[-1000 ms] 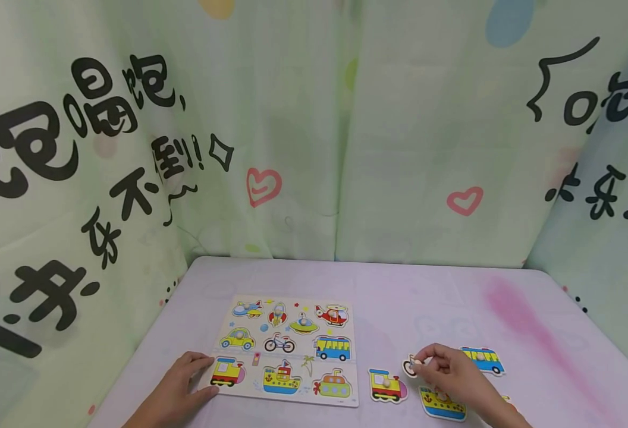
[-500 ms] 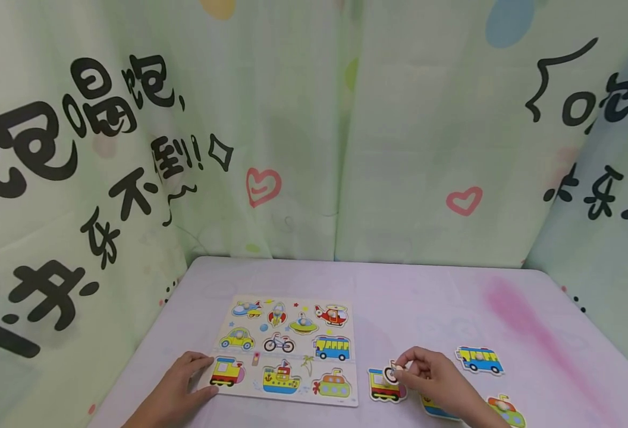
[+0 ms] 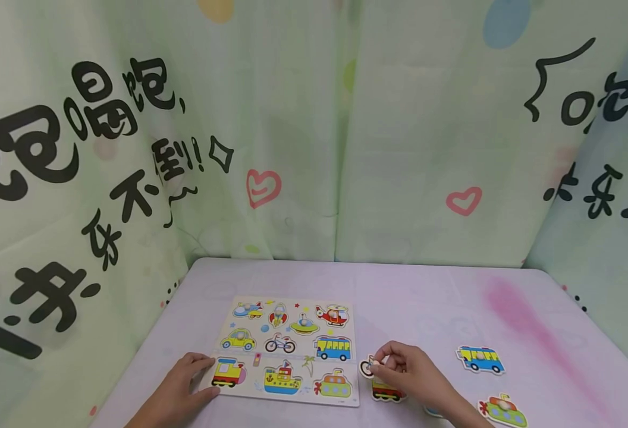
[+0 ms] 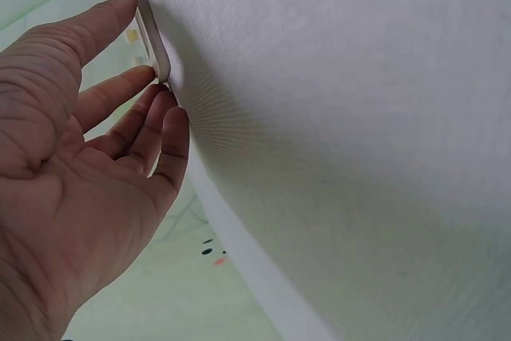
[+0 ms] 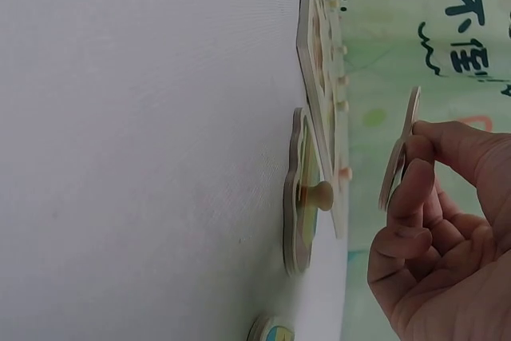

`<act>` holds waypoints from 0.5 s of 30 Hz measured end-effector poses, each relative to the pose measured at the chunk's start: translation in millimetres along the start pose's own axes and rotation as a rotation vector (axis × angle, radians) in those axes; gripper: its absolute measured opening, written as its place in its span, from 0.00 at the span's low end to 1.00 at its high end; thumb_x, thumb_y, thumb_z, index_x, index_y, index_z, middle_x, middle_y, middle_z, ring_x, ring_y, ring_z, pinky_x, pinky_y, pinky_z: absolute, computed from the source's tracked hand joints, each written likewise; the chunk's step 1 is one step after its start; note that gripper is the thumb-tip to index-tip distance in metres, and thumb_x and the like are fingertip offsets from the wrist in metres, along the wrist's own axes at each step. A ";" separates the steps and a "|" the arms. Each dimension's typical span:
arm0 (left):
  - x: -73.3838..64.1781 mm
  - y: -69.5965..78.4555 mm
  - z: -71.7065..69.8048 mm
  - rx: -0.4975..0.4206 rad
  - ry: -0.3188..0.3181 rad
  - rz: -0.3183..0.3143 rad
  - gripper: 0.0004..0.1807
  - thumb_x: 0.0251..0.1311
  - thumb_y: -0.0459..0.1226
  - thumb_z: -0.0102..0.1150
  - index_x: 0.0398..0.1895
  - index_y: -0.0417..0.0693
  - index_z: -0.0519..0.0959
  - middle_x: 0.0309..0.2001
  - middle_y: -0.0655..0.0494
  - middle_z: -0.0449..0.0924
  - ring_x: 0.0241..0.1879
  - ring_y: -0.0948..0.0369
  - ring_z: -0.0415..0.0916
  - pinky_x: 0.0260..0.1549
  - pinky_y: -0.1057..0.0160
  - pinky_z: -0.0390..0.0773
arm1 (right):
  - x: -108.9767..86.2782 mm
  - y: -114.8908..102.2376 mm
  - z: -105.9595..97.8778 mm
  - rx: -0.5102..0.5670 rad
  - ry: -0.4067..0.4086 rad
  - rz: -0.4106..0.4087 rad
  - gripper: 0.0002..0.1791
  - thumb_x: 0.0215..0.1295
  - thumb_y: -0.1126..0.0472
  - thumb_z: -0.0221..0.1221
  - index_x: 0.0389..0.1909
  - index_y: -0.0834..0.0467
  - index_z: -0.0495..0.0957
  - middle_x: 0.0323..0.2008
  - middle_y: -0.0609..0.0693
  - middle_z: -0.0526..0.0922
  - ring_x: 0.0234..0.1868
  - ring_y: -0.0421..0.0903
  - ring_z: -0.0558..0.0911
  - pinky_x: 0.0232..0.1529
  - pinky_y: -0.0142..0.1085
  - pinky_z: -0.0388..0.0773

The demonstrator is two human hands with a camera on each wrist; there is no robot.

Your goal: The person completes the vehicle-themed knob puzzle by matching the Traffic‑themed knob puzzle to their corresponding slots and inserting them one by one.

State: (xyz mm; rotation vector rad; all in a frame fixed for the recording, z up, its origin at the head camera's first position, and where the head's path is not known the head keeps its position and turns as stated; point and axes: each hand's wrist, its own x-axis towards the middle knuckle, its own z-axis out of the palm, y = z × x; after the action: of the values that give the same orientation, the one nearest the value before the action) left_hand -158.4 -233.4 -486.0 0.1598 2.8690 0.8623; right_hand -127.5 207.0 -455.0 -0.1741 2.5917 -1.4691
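Observation:
A wooden puzzle board (image 3: 305, 356) with vehicle pictures lies on the left part of the table. My left hand (image 3: 185, 380) holds its near left corner between thumb and fingers; in the left wrist view, the thumb touches the board's edge (image 4: 152, 37). My right hand (image 3: 413, 371) pinches a bicycle puzzle piece (image 3: 366, 367) just right of the board. Seen from the right wrist, that piece stands on edge above the table. Below it lies a train piece (image 3: 386, 392), partly covered by the hand. A boat piece is mostly hidden under the hand.
A bus piece (image 3: 481, 359) and a submarine piece (image 3: 503, 410) lie on the white table (image 3: 426, 303) to the right. In the right wrist view, the train piece's knob (image 5: 321, 196) sticks up. A printed curtain (image 3: 399, 131) stands behind the table.
My right hand has moved left with the bicycle piece, from beside the boat piece, over the train piece, toward the board. The left hand stays at the board's corner.

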 end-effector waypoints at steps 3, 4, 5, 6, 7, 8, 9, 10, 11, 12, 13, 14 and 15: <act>1.1 0.9 -0.2 0.010 -0.004 -0.001 0.36 0.50 0.45 0.79 0.60 0.37 0.80 0.56 0.51 0.76 0.58 0.51 0.73 0.62 0.41 0.75 | 3.2 -3.9 3.4 -0.004 0.004 -0.017 0.14 0.65 0.54 0.69 0.41 0.60 0.80 0.23 0.47 0.75 0.22 0.38 0.71 0.19 0.28 0.67; 1.3 1.0 -0.2 0.014 -0.005 0.001 0.35 0.50 0.45 0.79 0.60 0.37 0.80 0.56 0.51 0.76 0.58 0.51 0.73 0.62 0.41 0.75 | 4.3 -5.0 4.6 -0.002 0.003 -0.026 0.14 0.65 0.54 0.69 0.41 0.60 0.80 0.23 0.47 0.75 0.22 0.38 0.71 0.20 0.28 0.68; 1.3 1.5 -0.4 0.015 -0.006 0.000 0.36 0.50 0.45 0.79 0.60 0.37 0.80 0.56 0.51 0.76 0.58 0.51 0.73 0.62 0.41 0.75 | 5.6 -6.2 5.8 -0.002 0.003 -0.034 0.14 0.65 0.54 0.69 0.41 0.60 0.80 0.23 0.47 0.75 0.22 0.38 0.71 0.20 0.28 0.68; 1.6 1.6 -0.5 0.019 -0.006 0.002 0.36 0.50 0.46 0.79 0.60 0.37 0.80 0.56 0.50 0.76 0.58 0.51 0.73 0.62 0.41 0.75 | 7.0 -7.3 7.0 0.001 0.003 -0.043 0.14 0.65 0.54 0.69 0.41 0.60 0.80 0.23 0.47 0.75 0.22 0.38 0.71 0.21 0.28 0.68; 1.6 1.8 -0.5 0.021 -0.005 0.002 0.36 0.50 0.46 0.79 0.60 0.37 0.80 0.56 0.50 0.76 0.58 0.50 0.73 0.62 0.41 0.75 | 8.3 -8.3 8.3 0.006 0.001 -0.050 0.14 0.65 0.54 0.69 0.41 0.60 0.80 0.23 0.47 0.76 0.22 0.38 0.71 0.21 0.28 0.69; 1.7 2.1 -0.5 0.022 -0.006 0.002 0.36 0.50 0.46 0.79 0.60 0.37 0.80 0.56 0.50 0.76 0.58 0.50 0.73 0.62 0.41 0.75 | 9.8 -9.2 9.7 0.009 0.001 -0.055 0.14 0.65 0.54 0.69 0.41 0.59 0.80 0.23 0.46 0.76 0.22 0.38 0.71 0.21 0.28 0.69; 1.7 2.5 -0.5 0.022 -0.006 0.000 0.36 0.50 0.45 0.79 0.60 0.37 0.80 0.56 0.50 0.76 0.58 0.50 0.73 0.62 0.41 0.75 | 11.2 -10.0 11.3 0.017 -0.001 -0.058 0.14 0.65 0.54 0.69 0.41 0.59 0.80 0.23 0.46 0.75 0.22 0.37 0.71 0.22 0.29 0.69; 1.6 2.9 -0.7 0.021 -0.006 -0.003 0.36 0.50 0.45 0.79 0.60 0.37 0.80 0.56 0.50 0.76 0.58 0.50 0.73 0.62 0.41 0.75 | 12.5 -10.8 13.0 0.025 -0.003 -0.062 0.14 0.65 0.54 0.69 0.41 0.59 0.80 0.23 0.46 0.75 0.22 0.37 0.71 0.22 0.29 0.69; 1.6 3.1 -0.7 0.020 -0.006 -0.006 0.36 0.50 0.45 0.79 0.60 0.37 0.80 0.56 0.50 0.76 0.58 0.50 0.73 0.62 0.41 0.75 | 14.0 -11.6 14.9 0.033 -0.005 -0.068 0.13 0.65 0.54 0.69 0.41 0.59 0.80 0.23 0.46 0.76 0.22 0.37 0.71 0.22 0.29 0.69; 1.6 3.0 -0.7 0.019 -0.005 -0.006 0.36 0.50 0.45 0.79 0.60 0.37 0.80 0.56 0.50 0.76 0.58 0.50 0.73 0.62 0.41 0.75 | 15.4 -12.4 17.0 0.042 -0.009 -0.074 0.13 0.65 0.54 0.69 0.41 0.59 0.80 0.23 0.46 0.75 0.22 0.37 0.71 0.22 0.28 0.69; 1.3 2.8 -0.5 0.013 -0.005 -0.011 0.36 0.50 0.45 0.79 0.60 0.37 0.80 0.56 0.50 0.76 0.58 0.51 0.73 0.61 0.41 0.76 | 16.8 -13.5 19.3 0.053 -0.014 -0.076 0.13 0.65 0.54 0.69 0.41 0.59 0.80 0.23 0.46 0.75 0.22 0.37 0.71 0.23 0.28 0.69; 1.2 2.6 -0.6 0.009 -0.005 -0.010 0.36 0.50 0.45 0.80 0.60 0.37 0.80 0.55 0.51 0.76 0.57 0.51 0.73 0.61 0.41 0.76 | 18.2 -14.5 21.9 0.065 -0.018 -0.081 0.14 0.65 0.54 0.69 0.41 0.59 0.80 0.22 0.46 0.75 0.22 0.37 0.72 0.23 0.28 0.70; 0.7 2.2 -0.6 0.006 -0.003 -0.008 0.36 0.49 0.45 0.80 0.60 0.37 0.80 0.55 0.51 0.76 0.57 0.51 0.73 0.61 0.41 0.76 | 19.7 -16.1 24.4 0.076 -0.025 -0.086 0.14 0.66 0.54 0.69 0.41 0.60 0.80 0.22 0.46 0.76 0.23 0.37 0.72 0.23 0.28 0.70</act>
State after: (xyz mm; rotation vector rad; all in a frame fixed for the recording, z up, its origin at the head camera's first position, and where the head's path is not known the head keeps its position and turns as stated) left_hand -159.1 -231.8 -484.4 0.1500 2.8675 0.8513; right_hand -141.7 174.8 -455.0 -0.2958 2.5335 -1.5813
